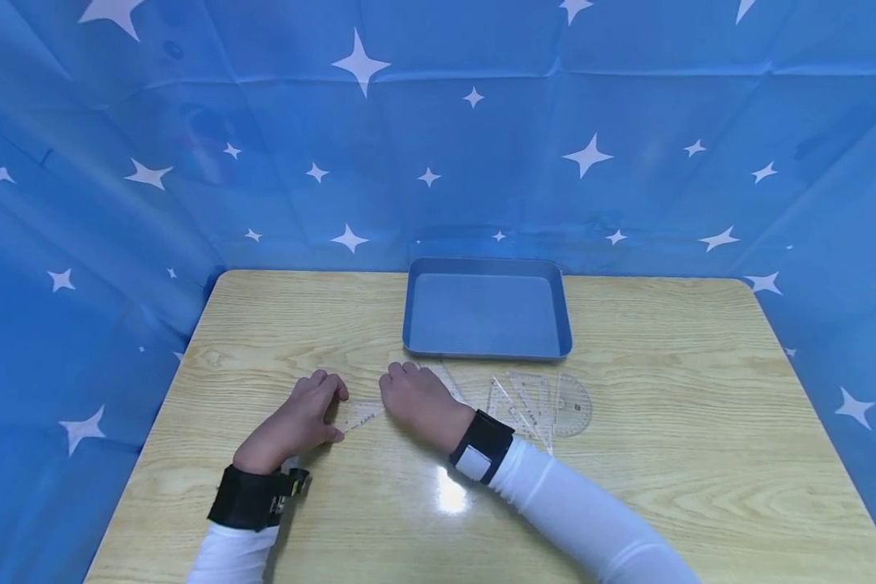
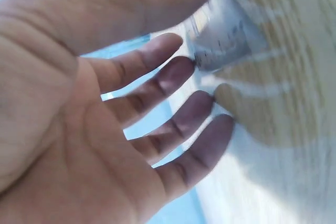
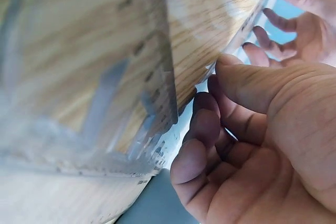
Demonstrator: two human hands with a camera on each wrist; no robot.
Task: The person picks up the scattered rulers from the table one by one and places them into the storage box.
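Observation:
A clear plastic set square [image 1: 360, 414] with printed markings lies low over the table between the two hands. My left hand [image 1: 301, 422] is at its left end, thumb and fingers spread around the edge. In the left wrist view the thumb [image 2: 157, 3] reaches the clear piece [image 2: 226, 40] and the other fingers are gently bent, their tips by the tabletop. My right hand [image 1: 423, 405] pinches the opposite corner between thumb [image 3: 247, 80] and curled fingers. Part of the set square is hidden behind that hand.
Just past my right hand lies another clear measuring piece [image 1: 445, 380]. Farther right are clear set squares [image 1: 536, 397], overlapping, and a round-edged protractor [image 1: 574, 405]. A blue-grey tray [image 1: 487, 355] stands at the table's back edge, before a blue star-patterned curtain [image 1: 482, 162].

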